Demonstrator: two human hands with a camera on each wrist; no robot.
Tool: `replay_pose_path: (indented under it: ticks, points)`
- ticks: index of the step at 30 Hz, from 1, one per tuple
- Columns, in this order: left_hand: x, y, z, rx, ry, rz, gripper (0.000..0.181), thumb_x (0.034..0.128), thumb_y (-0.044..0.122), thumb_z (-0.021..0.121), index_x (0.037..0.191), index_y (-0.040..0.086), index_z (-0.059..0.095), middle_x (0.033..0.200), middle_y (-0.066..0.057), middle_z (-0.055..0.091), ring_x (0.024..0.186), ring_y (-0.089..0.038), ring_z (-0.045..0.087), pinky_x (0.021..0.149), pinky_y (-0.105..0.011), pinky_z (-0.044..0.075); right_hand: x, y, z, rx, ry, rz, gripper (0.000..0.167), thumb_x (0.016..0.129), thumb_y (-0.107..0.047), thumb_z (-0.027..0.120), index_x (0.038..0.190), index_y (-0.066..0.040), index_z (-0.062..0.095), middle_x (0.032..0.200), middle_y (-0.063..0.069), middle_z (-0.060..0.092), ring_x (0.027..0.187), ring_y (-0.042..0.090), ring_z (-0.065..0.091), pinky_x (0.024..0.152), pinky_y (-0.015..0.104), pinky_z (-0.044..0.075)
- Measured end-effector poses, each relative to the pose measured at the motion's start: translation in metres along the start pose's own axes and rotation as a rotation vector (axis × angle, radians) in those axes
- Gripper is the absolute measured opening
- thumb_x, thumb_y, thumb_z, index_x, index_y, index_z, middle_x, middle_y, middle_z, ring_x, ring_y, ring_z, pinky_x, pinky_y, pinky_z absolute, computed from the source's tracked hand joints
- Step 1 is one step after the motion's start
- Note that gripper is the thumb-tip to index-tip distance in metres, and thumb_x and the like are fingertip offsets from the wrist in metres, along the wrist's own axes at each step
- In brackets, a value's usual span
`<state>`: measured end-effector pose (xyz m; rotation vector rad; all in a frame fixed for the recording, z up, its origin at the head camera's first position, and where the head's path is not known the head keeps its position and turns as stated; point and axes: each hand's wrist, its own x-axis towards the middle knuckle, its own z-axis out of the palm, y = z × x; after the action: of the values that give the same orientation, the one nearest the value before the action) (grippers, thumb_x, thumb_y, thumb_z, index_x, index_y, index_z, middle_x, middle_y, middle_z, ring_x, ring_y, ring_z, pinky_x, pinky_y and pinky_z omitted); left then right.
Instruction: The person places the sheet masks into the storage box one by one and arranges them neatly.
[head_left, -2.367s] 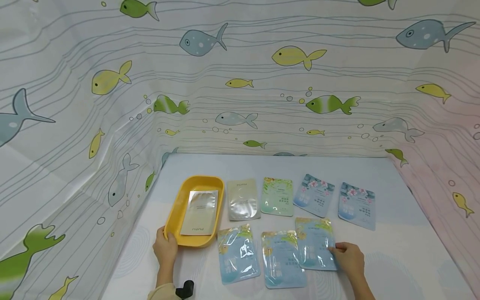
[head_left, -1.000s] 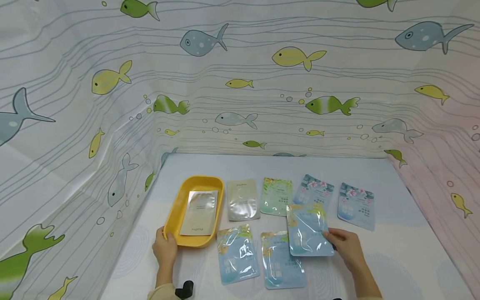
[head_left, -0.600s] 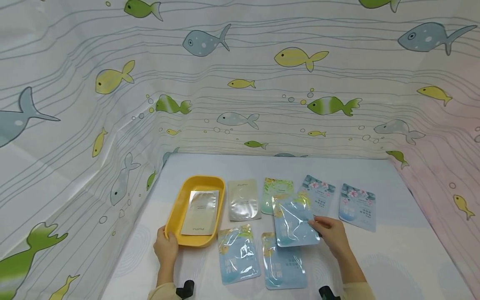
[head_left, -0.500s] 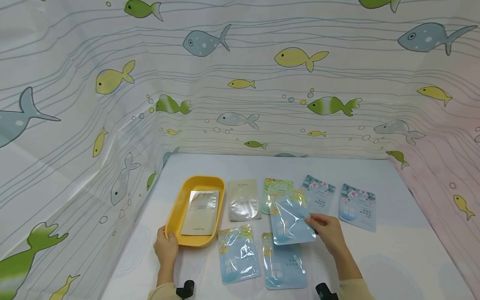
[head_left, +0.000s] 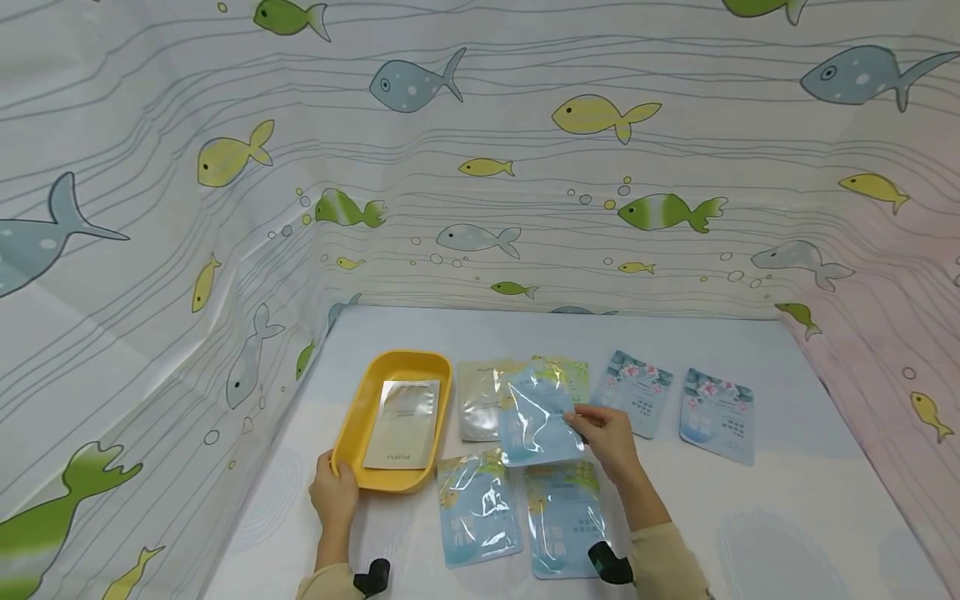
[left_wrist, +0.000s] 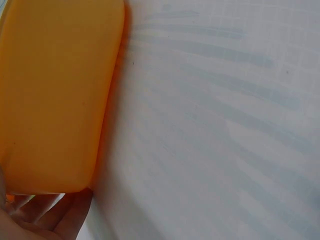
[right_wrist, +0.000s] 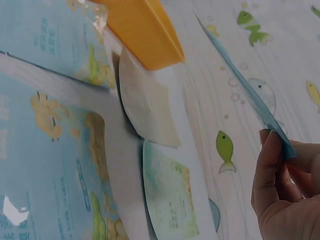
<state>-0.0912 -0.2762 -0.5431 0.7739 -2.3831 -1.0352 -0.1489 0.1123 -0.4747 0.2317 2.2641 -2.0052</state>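
Note:
My right hand [head_left: 611, 437] pinches the right edge of a blue sheet-mask packet [head_left: 538, 417], raised above the table. In the right wrist view this packet [right_wrist: 250, 90] is seen edge-on between thumb and fingers. It partly covers a beige packet [head_left: 478, 408] and a green packet [head_left: 573, 379] in the head view. At the left, my left hand [head_left: 333, 493] grips the near left corner of a yellow tray [head_left: 348, 425]. Inside the tray lies another beige packet [head_left: 402, 425]. The left wrist view shows fingers [left_wrist: 72, 215] at the tray's end.
Two blue packets lie in the front row, one on the left [head_left: 480, 512] and one on the right [head_left: 564, 525]. Farther back at the right are two flowered packets, an inner one [head_left: 636, 396] and an outer one [head_left: 716, 417]. A fish-patterned curtain [head_left: 555, 192] surrounds the table.
My right hand has lifted the blue packet off the front row's right end and carried it left and away from me, towards the tray. The left hand stays on the tray.

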Motion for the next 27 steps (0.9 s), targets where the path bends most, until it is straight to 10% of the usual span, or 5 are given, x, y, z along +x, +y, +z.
replay_pose_path:
  ticks: [27]
  points:
    - [-0.002, 0.002, -0.002, -0.003, 0.023, 0.029, 0.031, 0.0901, 0.004, 0.04, 0.113, -0.014, 0.051, 0.105, -0.036, 0.059, 0.09, -0.054, 0.056, 0.077, -0.06, 0.041, 0.018, -0.03, 0.124, 0.081, -0.137, -0.123, 0.025, 0.082, -0.005, 0.069, 0.101, 0.011, 0.067, 0.085, 0.019, 0.069, 0.063, 0.007, 0.06, 0.057, 0.02, 0.05]
